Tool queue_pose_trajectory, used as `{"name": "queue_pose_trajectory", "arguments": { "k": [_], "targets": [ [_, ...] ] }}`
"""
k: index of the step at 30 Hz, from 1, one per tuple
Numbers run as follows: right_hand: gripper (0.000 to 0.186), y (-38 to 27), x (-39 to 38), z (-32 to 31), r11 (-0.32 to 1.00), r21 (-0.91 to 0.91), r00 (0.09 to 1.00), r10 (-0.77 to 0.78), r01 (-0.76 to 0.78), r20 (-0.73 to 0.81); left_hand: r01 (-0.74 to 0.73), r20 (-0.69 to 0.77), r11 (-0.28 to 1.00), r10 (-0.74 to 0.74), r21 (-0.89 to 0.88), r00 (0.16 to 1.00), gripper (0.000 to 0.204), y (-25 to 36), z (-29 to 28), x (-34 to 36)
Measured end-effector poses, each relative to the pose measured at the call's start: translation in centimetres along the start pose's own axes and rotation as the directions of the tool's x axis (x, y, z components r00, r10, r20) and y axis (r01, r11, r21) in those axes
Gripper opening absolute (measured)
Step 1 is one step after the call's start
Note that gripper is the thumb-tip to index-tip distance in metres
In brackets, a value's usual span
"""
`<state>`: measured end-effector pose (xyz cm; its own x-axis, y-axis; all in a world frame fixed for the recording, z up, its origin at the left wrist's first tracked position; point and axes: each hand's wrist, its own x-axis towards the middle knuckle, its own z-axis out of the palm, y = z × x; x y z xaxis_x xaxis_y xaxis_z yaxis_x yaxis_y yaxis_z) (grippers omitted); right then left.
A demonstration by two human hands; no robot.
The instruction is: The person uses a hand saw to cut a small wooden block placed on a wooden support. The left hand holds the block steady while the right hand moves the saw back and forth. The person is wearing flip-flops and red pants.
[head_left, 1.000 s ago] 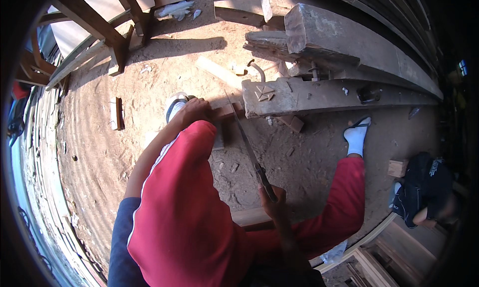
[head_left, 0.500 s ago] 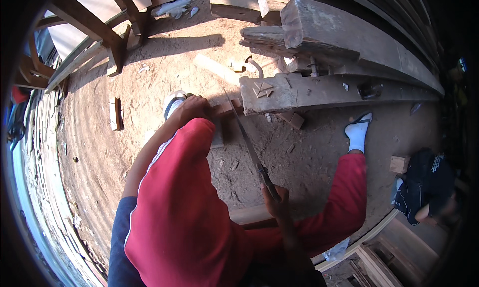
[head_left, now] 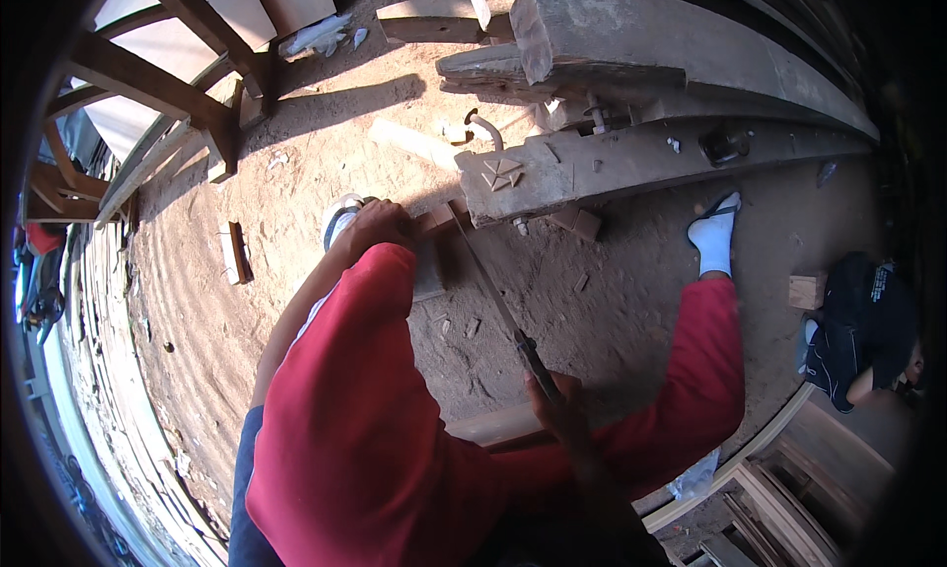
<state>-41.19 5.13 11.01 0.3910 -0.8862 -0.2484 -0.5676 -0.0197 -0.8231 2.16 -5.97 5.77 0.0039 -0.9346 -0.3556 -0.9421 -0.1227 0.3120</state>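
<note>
My right hand is closed round the dark handle of a handsaw, its long narrow blade slanting away from me up to the left. The blade's far end rests at a small reddish-brown wooden block. My left hand is closed on that block's left part, beside my left foot. On its right, the block meets the end of a thick, weathered timber beam. Several small wood slivers lie on top of the beam. My fingers hide part of the block.
More heavy timbers are stacked behind the beam. A wooden frame stands at the far left. Wood offcuts lie on the dirt floor. At the right, a person in dark clothing sits near a small wooden block.
The saw has been drawn back toward me, so its tip now sits at the block instead of reaching past it. My left hand keeps its hold. The view has shifted slightly.
</note>
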Motion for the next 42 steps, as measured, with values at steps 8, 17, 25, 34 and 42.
{"name": "queue_pose_trajectory", "arguments": {
  "k": [8,17,25,34,42],
  "targets": [
    [0.041,-1.4,-0.8,-1.1,0.996,-0.070,0.996,-0.063,0.059,-0.057,-0.005,-0.099,0.999,0.001,-0.048,0.995,0.028,0.4,0.7,1.0],
    [0.034,1.1,-1.2,-1.5,0.719,-0.510,0.832,-0.554,0.472,-0.009,-0.040,-0.200,0.968,-0.011,-0.247,0.980,0.041,6.1,-7.6,-5.4],
    [0.043,-1.4,3.0,0.8,0.986,0.165,0.999,-0.032,0.028,0.020,-0.184,-0.423,0.751,-0.138,-0.634,0.895,0.057,25.3,-24.4,-23.3],
    [0.033,-0.2,-0.4,-1.9,0.992,-0.039,0.993,-0.117,0.117,0.017,-0.250,-0.569,0.698,-0.268,-0.671,0.777,0.048,27.0,-24.1,-24.4],
    [0.016,1.2,0.9,0.5,0.716,-0.433,0.799,-0.601,0.547,0.016,-0.168,-0.582,0.777,-0.290,-0.607,0.760,0.053,27.4,-24.9,-24.8]
  ]
}}
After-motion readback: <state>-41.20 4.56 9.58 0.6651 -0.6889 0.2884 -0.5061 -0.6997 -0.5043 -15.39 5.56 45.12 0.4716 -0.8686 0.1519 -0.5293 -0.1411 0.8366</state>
